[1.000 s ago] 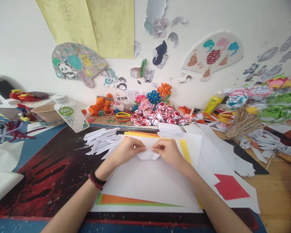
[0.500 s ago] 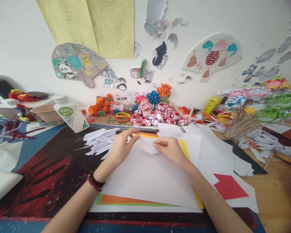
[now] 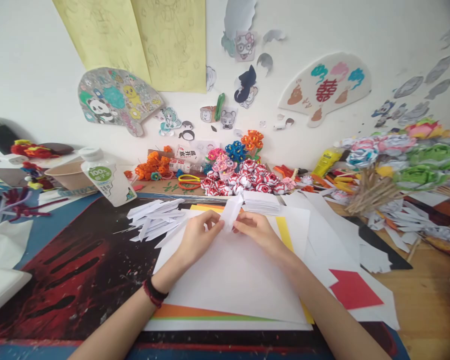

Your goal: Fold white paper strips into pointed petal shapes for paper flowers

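Note:
Between my two hands stands a small folded piece of white paper (image 3: 232, 212), its long side pointing away from me. The fingertips of my left hand (image 3: 201, 234) pinch its left edge. My right hand (image 3: 260, 231) grips the lower right edge with thumb and fingers. Both hands are over a large white sheet (image 3: 232, 280) that tops a stack of coloured paper. Left of my hands lies a loose pile of folded white paper strips (image 3: 155, 217). A neat stack of small white papers (image 3: 261, 202) sits just beyond my right hand.
Red-and-white paper flowers (image 3: 243, 180) crowd the back by the wall. A white bottle (image 3: 107, 177) stands at the back left. To the right are a red paper piece (image 3: 355, 289), a bundle of sticks (image 3: 375, 189) and a yellow bottle (image 3: 327, 161).
The small paper has been turned from lying crosswise to pointing away from me, and looks narrower. My left hand has moved slightly toward me and to the right.

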A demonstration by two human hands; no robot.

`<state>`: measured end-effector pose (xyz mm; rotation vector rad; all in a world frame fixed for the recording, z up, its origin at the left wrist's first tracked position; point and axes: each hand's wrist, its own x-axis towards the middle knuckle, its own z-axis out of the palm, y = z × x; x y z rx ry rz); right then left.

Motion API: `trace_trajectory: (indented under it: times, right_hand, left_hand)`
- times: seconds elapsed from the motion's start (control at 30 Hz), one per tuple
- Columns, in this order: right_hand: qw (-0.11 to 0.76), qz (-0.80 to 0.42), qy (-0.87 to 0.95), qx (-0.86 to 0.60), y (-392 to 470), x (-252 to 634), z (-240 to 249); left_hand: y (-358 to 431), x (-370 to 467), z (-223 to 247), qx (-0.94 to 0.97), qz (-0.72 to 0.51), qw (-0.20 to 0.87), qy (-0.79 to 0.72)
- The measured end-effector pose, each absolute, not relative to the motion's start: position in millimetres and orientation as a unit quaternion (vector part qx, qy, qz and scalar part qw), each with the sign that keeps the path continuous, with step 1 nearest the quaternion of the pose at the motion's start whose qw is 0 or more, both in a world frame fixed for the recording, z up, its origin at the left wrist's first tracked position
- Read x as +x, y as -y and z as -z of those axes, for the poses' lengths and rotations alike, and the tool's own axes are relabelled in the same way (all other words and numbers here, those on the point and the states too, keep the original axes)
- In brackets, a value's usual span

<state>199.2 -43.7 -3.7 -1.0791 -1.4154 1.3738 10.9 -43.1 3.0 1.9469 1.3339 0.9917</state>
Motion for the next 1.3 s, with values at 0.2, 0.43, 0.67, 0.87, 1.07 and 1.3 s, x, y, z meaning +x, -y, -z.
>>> trace_trajectory:
  times: [0.2, 0.43, 0.67, 0.87, 1.07, 1.3]
  right_hand:
    - [0.394, -0.556, 0.575, -0.453, 42.7, 213.0, -2.3]
    - [0.341, -0.419, 0.667, -0.513, 32.3, 221.4, 13.0]
    - [0.308, -0.322, 0.725, -0.525, 35.8, 217.7, 12.3]
    - [0.308, -0.293, 0.754, -0.501, 34.6, 218.3, 13.7]
    - [0.322, -0.259, 0.792, -0.450, 39.8, 216.6, 12.8]
    - [0.298, -0.193, 0.823, -0.443, 45.1, 215.1, 6.8]
  left_hand:
    - [34.2, -5.6, -9.7, 0.763, -0.312, 0.304, -0.478]
    - [32.5, -13.6, -7.5, 0.801, -0.201, 0.252, -0.504]
    - [32.3, -8.9, 0.9, 0.812, -0.238, 0.207, -0.491]
    - [29.1, -9.0, 8.4, 0.813, -0.278, 0.214, -0.464]
    - [32.3, -11.2, 4.9, 0.845, -0.281, 0.173, -0.422]
    - [33.4, -17.1, 0.1, 0.886, -0.235, 0.120, -0.382]
